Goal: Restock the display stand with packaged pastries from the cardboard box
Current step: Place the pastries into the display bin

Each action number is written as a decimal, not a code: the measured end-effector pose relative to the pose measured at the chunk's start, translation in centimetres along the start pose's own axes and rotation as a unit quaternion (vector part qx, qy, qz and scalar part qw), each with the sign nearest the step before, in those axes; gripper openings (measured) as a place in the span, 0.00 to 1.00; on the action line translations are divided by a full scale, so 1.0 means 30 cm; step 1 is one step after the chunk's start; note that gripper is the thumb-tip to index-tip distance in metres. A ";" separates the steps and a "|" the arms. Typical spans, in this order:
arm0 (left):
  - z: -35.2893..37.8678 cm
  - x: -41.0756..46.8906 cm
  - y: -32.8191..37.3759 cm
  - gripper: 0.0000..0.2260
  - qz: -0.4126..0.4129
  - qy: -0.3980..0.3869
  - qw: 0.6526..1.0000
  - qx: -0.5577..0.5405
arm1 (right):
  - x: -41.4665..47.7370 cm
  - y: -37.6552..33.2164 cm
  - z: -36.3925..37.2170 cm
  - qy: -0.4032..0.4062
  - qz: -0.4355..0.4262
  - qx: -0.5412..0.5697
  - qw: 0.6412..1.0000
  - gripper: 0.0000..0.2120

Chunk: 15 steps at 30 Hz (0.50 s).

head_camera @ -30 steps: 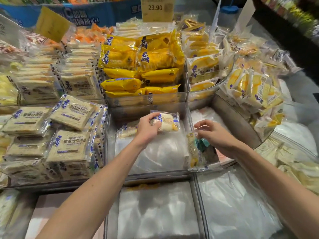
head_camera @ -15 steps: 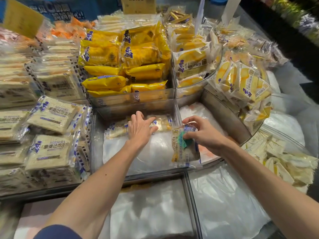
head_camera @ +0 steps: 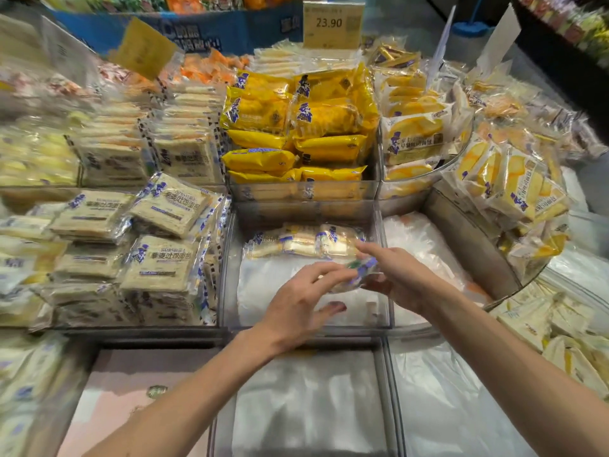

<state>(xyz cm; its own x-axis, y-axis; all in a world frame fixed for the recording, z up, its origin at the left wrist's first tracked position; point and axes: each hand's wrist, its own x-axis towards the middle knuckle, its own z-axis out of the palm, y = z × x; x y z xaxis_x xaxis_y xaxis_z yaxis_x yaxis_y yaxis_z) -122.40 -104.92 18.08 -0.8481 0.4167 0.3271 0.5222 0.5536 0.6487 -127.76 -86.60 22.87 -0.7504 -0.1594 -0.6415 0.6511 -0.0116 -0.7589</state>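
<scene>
A clear acrylic compartment point(head_camera: 227, 278) in the middle of the display stand holds a short row of clear-wrapped pastries point(head_camera: 303, 242) along its back wall, on crumpled white plastic. Over it, my right hand point(head_camera: 405, 282) holds a small wrapped pastry point(head_camera: 357, 275) with blue and green print. My left hand point(head_camera: 300, 305) reaches to the same pastry, fingertips touching its left end. The pastry is blurred. No cardboard box is in view.
Yellow packs point(head_camera: 296, 127) fill the bin behind. Toast packs point(head_camera: 158, 232) are piled at the left, sliced-cake packs point(head_camera: 514, 189) at the right. A price sign point(head_camera: 333, 24) reads 23.90. Near bins point(head_camera: 306, 404) hold only white plastic.
My left hand left the row at the back and came to the pastry. My right hand carried that pastry left, over the middle compartment, and turned it flatter.
</scene>
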 end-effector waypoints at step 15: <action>-0.142 -0.153 -0.092 0.24 -0.400 0.172 0.871 -0.227 | 0.033 0.140 0.161 -0.012 -0.053 -0.125 0.991 0.16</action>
<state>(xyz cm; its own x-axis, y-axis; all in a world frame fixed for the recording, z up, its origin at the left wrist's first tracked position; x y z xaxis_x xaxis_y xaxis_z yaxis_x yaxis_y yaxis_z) -120.33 -111.43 17.71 -0.9420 -0.2554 -0.2179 -0.2703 0.1920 0.9434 -125.22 -91.57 19.59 -0.8082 -0.1928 -0.5564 0.5187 0.2143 -0.8277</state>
